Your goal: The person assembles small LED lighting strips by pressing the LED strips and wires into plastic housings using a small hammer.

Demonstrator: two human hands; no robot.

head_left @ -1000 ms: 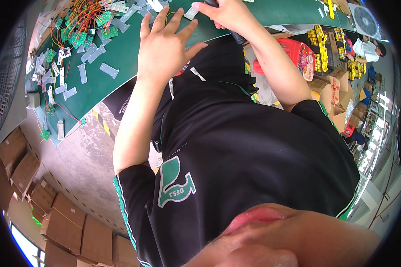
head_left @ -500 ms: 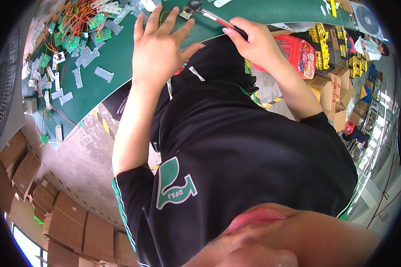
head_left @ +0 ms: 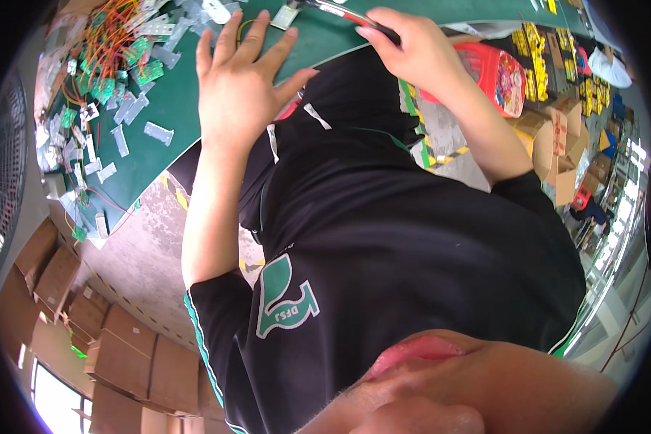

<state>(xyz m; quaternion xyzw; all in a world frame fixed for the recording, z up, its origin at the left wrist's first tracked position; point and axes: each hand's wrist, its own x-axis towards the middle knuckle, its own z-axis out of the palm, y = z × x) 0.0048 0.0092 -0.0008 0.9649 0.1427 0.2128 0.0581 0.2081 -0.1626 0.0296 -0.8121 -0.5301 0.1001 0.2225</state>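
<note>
My left hand (head_left: 237, 98) lies with its fingers spread over the green tabletop (head_left: 325, 40), palm down. Just beyond its fingertips is a small pale rectangular part (head_left: 285, 16), with a thin yellow wire (head_left: 243, 27) near it. My right hand (head_left: 416, 47) is closed round the black and red handle of a hammer (head_left: 347, 13). The hammer reaches leftward to the pale part, and its head is mostly cut off by the picture's upper edge. Whether the head touches the part I cannot tell.
Green circuit boards with red and orange wires (head_left: 112, 61) and clear plastic pieces (head_left: 158, 133) lie on the table's left. A red plastic container (head_left: 488, 76) stands right of my right forearm. Cardboard boxes (head_left: 123, 354) are stacked lower left; another open box (head_left: 560, 141) stands right.
The view has shifted slightly, so the table sits higher and farther left in it. My left hand stays spread and my right hand keeps its hold on the hammer, whose head has slipped mostly out of view.
</note>
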